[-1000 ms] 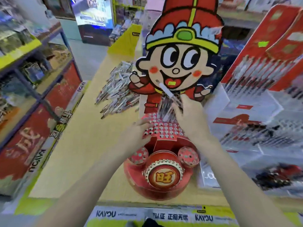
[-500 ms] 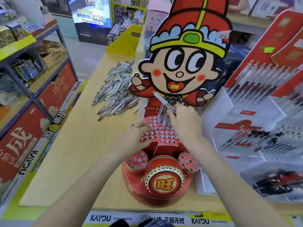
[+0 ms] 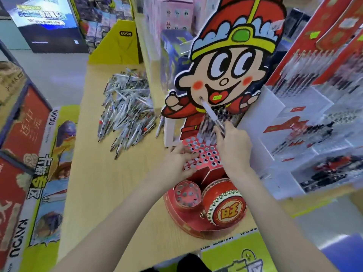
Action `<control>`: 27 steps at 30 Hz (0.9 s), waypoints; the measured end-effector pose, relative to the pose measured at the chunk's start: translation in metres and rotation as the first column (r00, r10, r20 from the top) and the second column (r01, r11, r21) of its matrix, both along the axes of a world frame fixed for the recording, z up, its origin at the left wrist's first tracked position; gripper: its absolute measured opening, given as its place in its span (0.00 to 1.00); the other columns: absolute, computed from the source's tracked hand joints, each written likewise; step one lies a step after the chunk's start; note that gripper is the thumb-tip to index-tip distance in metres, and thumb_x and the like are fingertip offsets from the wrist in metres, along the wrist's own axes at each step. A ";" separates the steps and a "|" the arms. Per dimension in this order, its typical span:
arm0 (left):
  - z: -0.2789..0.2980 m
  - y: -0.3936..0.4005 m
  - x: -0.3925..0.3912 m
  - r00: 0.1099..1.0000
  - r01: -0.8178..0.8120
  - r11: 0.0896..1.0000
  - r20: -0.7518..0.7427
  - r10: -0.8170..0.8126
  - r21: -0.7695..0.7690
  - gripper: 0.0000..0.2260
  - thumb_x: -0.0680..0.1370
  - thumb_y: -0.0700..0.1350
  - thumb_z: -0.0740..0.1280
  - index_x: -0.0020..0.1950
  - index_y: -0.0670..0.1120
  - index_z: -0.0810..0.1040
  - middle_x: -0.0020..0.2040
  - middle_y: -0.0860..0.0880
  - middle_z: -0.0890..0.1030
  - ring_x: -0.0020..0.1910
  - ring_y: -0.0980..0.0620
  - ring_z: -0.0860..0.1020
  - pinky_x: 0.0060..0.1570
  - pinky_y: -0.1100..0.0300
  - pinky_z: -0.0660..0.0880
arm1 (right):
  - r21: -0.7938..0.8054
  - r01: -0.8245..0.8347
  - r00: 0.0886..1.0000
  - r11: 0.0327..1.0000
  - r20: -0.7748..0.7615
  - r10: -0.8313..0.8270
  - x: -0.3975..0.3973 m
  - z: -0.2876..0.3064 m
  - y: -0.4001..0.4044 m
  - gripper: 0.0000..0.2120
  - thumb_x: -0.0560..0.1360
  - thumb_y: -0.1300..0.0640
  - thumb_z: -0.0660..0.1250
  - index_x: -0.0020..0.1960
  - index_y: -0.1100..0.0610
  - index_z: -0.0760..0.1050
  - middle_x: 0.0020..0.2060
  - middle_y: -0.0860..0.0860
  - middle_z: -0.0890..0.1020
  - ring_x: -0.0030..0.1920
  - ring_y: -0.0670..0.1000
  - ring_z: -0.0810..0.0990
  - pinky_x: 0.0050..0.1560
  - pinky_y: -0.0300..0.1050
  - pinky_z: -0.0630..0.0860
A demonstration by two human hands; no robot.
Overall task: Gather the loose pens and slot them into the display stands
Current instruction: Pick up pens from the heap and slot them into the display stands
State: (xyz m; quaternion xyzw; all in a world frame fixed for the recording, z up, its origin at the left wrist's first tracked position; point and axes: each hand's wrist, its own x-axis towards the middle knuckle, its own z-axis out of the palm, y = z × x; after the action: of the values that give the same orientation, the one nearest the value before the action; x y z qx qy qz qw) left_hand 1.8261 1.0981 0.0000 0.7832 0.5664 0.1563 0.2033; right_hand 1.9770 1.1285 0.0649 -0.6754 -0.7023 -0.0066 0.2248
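Holding a thin white plastic pen (image 3: 211, 112) between its fingertips, the right hand (image 3: 233, 148) reaches over the red cardboard display stand (image 3: 204, 154). The pen leans up and to the left, and its dark tip sits in front of the cartoon boy's chin. A few more pens may be tucked in that same hand, but they are too blurry to count.

The stand has a flat red top full of small round holes, like a peg board. Its back rows already hold a bunch of pens (image 3: 208, 132) standing up, just under the right hand. They are too fuzzy to count. The left hand (image 3: 176, 163) rests on the left edge of the holey top with its fingers spread and mostly straight, gripping nothing.

Behind the holes stands a big flat cardboard cutout of a smiling boy in a red and yellow hat (image 3: 233, 61). Lower down on the stand, one shiny red round drum with gold studs (image 3: 225, 209) sits beside one small red dotted dome (image 3: 186, 194).

One big messy pile of loose white and black pens (image 3: 127, 110) lies on the smooth pale wooden table (image 3: 110, 185), well to the left of the stand. There are too many to count. Clear plastic tiered racks of pens (image 3: 314, 138) stand on the right, with red backing cards.
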 end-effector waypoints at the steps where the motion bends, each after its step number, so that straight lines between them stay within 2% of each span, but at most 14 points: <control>1: 0.000 0.001 -0.001 1.000 0.002 1.000 -0.004 -0.002 0.004 0.21 0.77 0.54 0.65 0.70 0.56 0.69 0.63 0.51 0.68 0.63 0.48 0.66 0.64 0.55 0.64 | -0.003 0.013 1.000 1.000 0.003 -0.013 -0.002 0.000 0.000 0.12 0.80 0.56 0.60 0.55 0.65 0.73 0.40 0.65 0.79 0.43 0.65 0.78 0.36 0.50 0.66; 9: -0.003 -0.001 -0.001 0.999 -0.009 0.999 0.041 0.007 0.041 0.21 0.76 0.54 0.66 0.69 0.54 0.71 0.64 0.51 0.69 0.63 0.48 0.67 0.64 0.52 0.66 | -0.012 0.009 1.000 1.000 0.024 -0.009 -0.002 -0.003 0.003 0.11 0.80 0.56 0.59 0.53 0.64 0.73 0.40 0.63 0.79 0.42 0.65 0.78 0.36 0.49 0.66; 12: -0.004 -0.003 0.000 0.999 -0.022 0.999 0.043 0.020 0.039 0.21 0.76 0.53 0.66 0.69 0.55 0.70 0.64 0.51 0.69 0.63 0.48 0.67 0.63 0.54 0.66 | -0.001 -0.011 1.000 1.000 -0.009 0.011 0.002 0.001 0.003 0.14 0.81 0.52 0.58 0.53 0.63 0.74 0.41 0.63 0.80 0.43 0.65 0.78 0.37 0.51 0.69; 15: -0.002 -0.006 0.001 0.999 -0.028 0.999 0.034 0.027 0.043 0.21 0.77 0.53 0.65 0.70 0.55 0.70 0.65 0.52 0.68 0.63 0.49 0.67 0.62 0.56 0.65 | 0.007 -0.020 0.999 1.000 -0.033 0.020 0.007 0.004 -0.001 0.19 0.79 0.46 0.59 0.49 0.63 0.76 0.38 0.60 0.79 0.40 0.61 0.78 0.36 0.47 0.66; 17: -0.001 -0.006 0.001 1.000 -0.013 0.999 0.010 0.012 0.050 0.21 0.77 0.53 0.65 0.70 0.54 0.69 0.66 0.52 0.68 0.64 0.49 0.67 0.63 0.57 0.65 | 0.028 -0.039 0.974 0.999 -0.224 0.044 0.014 0.012 -0.008 0.20 0.77 0.43 0.62 0.42 0.62 0.75 0.31 0.56 0.77 0.32 0.55 0.75 0.32 0.44 0.65; 18: 0.003 -0.005 0.002 1.000 -0.004 0.999 -0.010 0.004 0.038 0.21 0.78 0.52 0.64 0.70 0.53 0.69 0.66 0.51 0.68 0.65 0.49 0.67 0.64 0.57 0.64 | 0.033 -0.050 0.925 0.998 -0.376 0.059 0.019 0.017 -0.011 0.21 0.76 0.43 0.63 0.39 0.62 0.75 0.28 0.54 0.75 0.29 0.51 0.72 0.31 0.42 0.64; 20: 0.013 -0.005 0.001 0.998 -0.016 1.000 0.062 0.018 -0.025 0.21 0.78 0.50 0.65 0.70 0.49 0.70 0.67 0.49 0.70 0.65 0.49 0.70 0.64 0.58 0.66 | -0.029 -0.134 0.710 0.990 -0.701 0.075 0.033 0.031 -0.021 0.24 0.79 0.46 0.59 0.38 0.65 0.76 0.23 0.53 0.73 0.22 0.46 0.67 0.27 0.36 0.63; 21: 0.021 -0.006 0.001 0.979 -0.051 0.995 0.194 0.068 -0.087 0.21 0.77 0.49 0.66 0.70 0.47 0.70 0.65 0.49 0.72 0.62 0.50 0.73 0.61 0.58 0.70 | -0.102 -0.205 0.601 0.973 -0.798 0.043 0.041 0.037 -0.027 0.25 0.80 0.47 0.55 0.38 0.65 0.77 0.21 0.53 0.72 0.20 0.44 0.64 0.25 0.33 0.62; 22: 0.031 -0.008 0.001 0.919 -0.086 0.983 0.367 0.142 -0.164 0.21 0.77 0.49 0.67 0.69 0.47 0.71 0.63 0.49 0.75 0.59 0.51 0.76 0.57 0.59 0.74 | -0.178 -0.287 0.557 0.941 -0.831 0.013 0.049 0.039 -0.034 0.24 0.82 0.50 0.53 0.37 0.63 0.77 0.20 0.53 0.71 0.18 0.43 0.63 0.23 0.31 0.61; 23: 0.042 -0.011 0.002 0.811 -0.093 0.965 0.543 0.216 -0.246 0.20 0.76 0.50 0.68 0.66 0.48 0.72 0.59 0.50 0.77 0.54 0.52 0.79 0.51 0.62 0.76 | -0.248 -0.360 0.592 0.900 -0.806 0.015 0.055 0.040 -0.041 0.23 0.82 0.51 0.53 0.36 0.60 0.78 0.20 0.53 0.71 0.18 0.43 0.64 0.23 0.31 0.62; 24: 0.054 -0.014 0.005 0.684 -0.069 0.945 0.674 0.278 -0.319 0.17 0.75 0.50 0.67 0.63 0.49 0.74 0.55 0.49 0.80 0.50 0.54 0.80 0.46 0.64 0.77 | -0.305 -0.409 0.668 0.860 -0.742 0.055 0.059 0.037 -0.047 0.22 0.81 0.52 0.55 0.32 0.55 0.78 0.20 0.52 0.72 0.20 0.44 0.66 0.25 0.32 0.63; 25: 0.062 -0.016 0.008 0.590 -0.045 0.932 0.744 0.314 -0.359 0.13 0.75 0.49 0.67 0.58 0.48 0.76 0.50 0.49 0.82 0.46 0.55 0.81 0.42 0.66 0.77 | -0.344 -0.433 0.730 0.833 -0.676 0.100 0.062 0.034 -0.051 0.22 0.80 0.52 0.58 0.28 0.51 0.76 0.21 0.51 0.74 0.22 0.46 0.69 0.27 0.34 0.66; 26: 0.068 -0.017 0.010 0.560 -0.038 0.933 0.766 0.317 -0.358 0.08 0.76 0.47 0.67 0.53 0.47 0.78 0.45 0.49 0.82 0.43 0.56 0.82 0.40 0.67 0.76 | -0.356 -0.448 0.752 0.820 -0.646 0.131 0.064 0.031 -0.054 0.21 0.79 0.52 0.60 0.27 0.50 0.75 0.22 0.51 0.75 0.24 0.49 0.70 0.29 0.36 0.67; 27: 0.072 -0.018 0.012 0.556 -0.040 0.938 0.772 0.308 -0.345 0.04 0.76 0.45 0.67 0.48 0.47 0.80 0.41 0.49 0.83 0.40 0.57 0.81 0.39 0.68 0.76 | -0.353 -0.462 0.735 0.813 -0.666 0.129 0.066 0.028 -0.054 0.18 0.78 0.52 0.62 0.30 0.51 0.76 0.24 0.52 0.77 0.25 0.51 0.70 0.28 0.37 0.68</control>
State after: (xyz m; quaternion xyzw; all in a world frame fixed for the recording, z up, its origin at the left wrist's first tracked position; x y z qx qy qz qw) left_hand 1.8383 1.0806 0.0719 0.5232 0.5001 0.4348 0.5358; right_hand 2.0429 1.0740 0.0932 -0.5487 -0.6689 0.4309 0.2565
